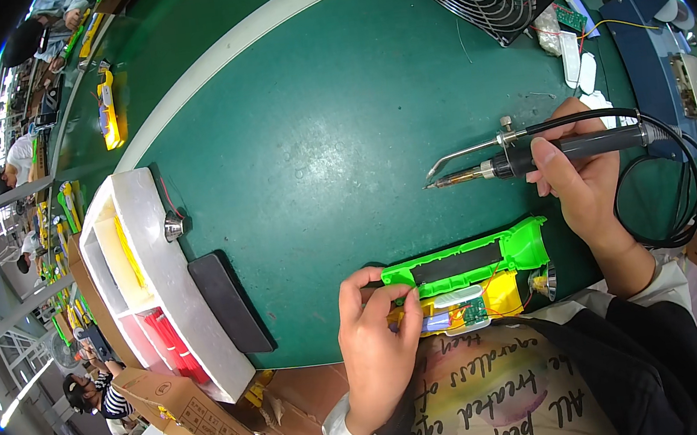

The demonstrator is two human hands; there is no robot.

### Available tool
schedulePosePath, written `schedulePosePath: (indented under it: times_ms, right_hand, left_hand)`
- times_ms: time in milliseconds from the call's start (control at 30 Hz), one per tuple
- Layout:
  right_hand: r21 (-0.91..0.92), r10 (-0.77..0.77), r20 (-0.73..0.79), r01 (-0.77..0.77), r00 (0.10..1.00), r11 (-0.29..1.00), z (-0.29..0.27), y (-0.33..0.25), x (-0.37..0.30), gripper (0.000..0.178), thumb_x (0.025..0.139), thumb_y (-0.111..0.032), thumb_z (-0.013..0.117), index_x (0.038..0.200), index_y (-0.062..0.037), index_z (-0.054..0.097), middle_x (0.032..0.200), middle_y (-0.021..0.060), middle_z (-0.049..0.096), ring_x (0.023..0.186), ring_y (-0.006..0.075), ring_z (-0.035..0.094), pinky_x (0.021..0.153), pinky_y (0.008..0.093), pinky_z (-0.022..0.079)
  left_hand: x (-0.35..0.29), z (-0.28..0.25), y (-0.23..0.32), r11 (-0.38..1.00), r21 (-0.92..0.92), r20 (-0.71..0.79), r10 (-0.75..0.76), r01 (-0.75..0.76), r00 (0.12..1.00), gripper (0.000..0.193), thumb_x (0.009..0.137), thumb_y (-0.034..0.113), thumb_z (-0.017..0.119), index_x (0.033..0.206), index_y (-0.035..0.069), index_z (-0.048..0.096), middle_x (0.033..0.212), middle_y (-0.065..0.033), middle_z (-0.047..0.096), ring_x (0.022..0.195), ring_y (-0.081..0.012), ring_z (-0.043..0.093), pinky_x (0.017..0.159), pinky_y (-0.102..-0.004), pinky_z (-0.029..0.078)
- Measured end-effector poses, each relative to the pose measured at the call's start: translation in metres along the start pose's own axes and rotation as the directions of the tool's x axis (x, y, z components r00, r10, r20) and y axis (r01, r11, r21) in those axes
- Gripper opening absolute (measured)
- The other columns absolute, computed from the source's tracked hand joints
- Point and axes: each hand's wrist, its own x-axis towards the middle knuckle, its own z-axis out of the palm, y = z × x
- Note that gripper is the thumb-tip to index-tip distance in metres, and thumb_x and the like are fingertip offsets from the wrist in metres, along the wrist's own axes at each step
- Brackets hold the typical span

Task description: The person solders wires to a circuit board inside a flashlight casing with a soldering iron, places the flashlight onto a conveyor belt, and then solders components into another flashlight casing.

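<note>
- While an iron [519, 164] is clasped by the right hand [583, 184], a green shell [522, 247] is pinched by the left hand [376, 334].
- Right of this pinch, a yellow shell [505, 291] is seen.

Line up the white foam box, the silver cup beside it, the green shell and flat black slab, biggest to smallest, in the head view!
Largest to smallest:
White foam box
Green shell
Flat black slab
Silver cup

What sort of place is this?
Probably an electronics assembly workshop: the right hand holds a soldering iron, a small circuit board sits in an open yellow casing near the left hand, and other people appear in the background.
</note>
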Motion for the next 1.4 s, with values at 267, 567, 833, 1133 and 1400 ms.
schedulePosePath:
  times_ms: [267, 567, 833, 1133, 1400]
  right_hand:
    - [-0.004, -0.024, 0.001, 0.024, 1.000, 1.000, 0.0002, 0.0024, 0.0002, 0.010, 0.073, -0.004, 0.056, 0.074, 0.0016, 0.047, 0.066, 0.0031, 0.048, 0.050, 0.0047, 0.047, 0.040, 0.0155, 0.036]
    - [-0.016, -0.036, -0.035, 0.035, 0.999, 0.999, 0.0010, 0.0010, 0.0004, 0.010, 0.072, -0.004, 0.056, 0.073, 0.0011, 0.047, 0.064, 0.0029, 0.048, 0.050, 0.0053, 0.048, 0.039, 0.0153, 0.036]
    - [-0.016, -0.046, -0.051, 0.045, 0.998, 0.999, 0.0037, -0.0008, -0.0018, 0.011, 0.072, -0.004, 0.056, 0.073, 0.0026, 0.047, 0.067, 0.0034, 0.045, 0.047, 0.0059, 0.046, 0.039, 0.0158, 0.036]
    - [-0.022, -0.055, -0.037, 0.054, 0.998, 0.998, 0.0016, 0.0008, -0.0033, 0.011, 0.072, -0.004, 0.056, 0.073, 0.0024, 0.047, 0.067, 0.0032, 0.045, 0.047, 0.0057, 0.046, 0.038, 0.0158, 0.036]
    - [-0.068, -0.077, -0.028, 0.075, 0.997, 0.995, 0.0040, -0.0012, -0.0020, 0.012, 0.073, -0.007, 0.054, 0.073, -0.0003, 0.044, 0.061, 0.0019, 0.046, 0.043, 0.0044, 0.044, 0.038, 0.0149, 0.035]
  left_hand:
    - [0.0027, 0.0015, 0.0000, 0.999, 0.001, 0.007, -0.037, 0.037, 0.999, 0.008, 0.069, 0.001, 0.058, 0.075, -0.003, 0.058, 0.092, -0.0109, 0.047, 0.064, -0.0164, 0.053, 0.055, -0.0251, 0.046]
    - [0.0045, -0.0002, -0.0021, 0.999, 0.007, 0.021, -0.037, 0.037, 0.999, 0.008, 0.070, 0.002, 0.058, 0.076, -0.003, 0.058, 0.091, -0.0109, 0.047, 0.063, -0.0164, 0.053, 0.054, -0.0253, 0.046]
    - [0.0029, -0.0059, -0.0021, 1.000, 0.006, 0.047, -0.013, 0.013, 0.999, 0.008, 0.069, 0.002, 0.058, 0.076, -0.003, 0.058, 0.091, -0.0108, 0.047, 0.064, -0.0173, 0.054, 0.057, -0.0253, 0.047]
    - [-0.0004, -0.0021, -0.0046, 0.999, 0.017, 0.013, 0.030, -0.030, 0.999, 0.008, 0.067, 0.002, 0.059, 0.072, -0.003, 0.054, 0.092, -0.0136, 0.046, 0.067, -0.0236, 0.053, 0.055, -0.0307, 0.045]
    - [-0.0027, 0.0003, -0.0039, 1.000, 0.011, -0.024, 0.015, -0.015, 1.000, 0.009, 0.066, 0.003, 0.059, 0.072, -0.002, 0.053, 0.092, -0.0133, 0.048, 0.065, -0.0235, 0.054, 0.054, -0.0307, 0.045]
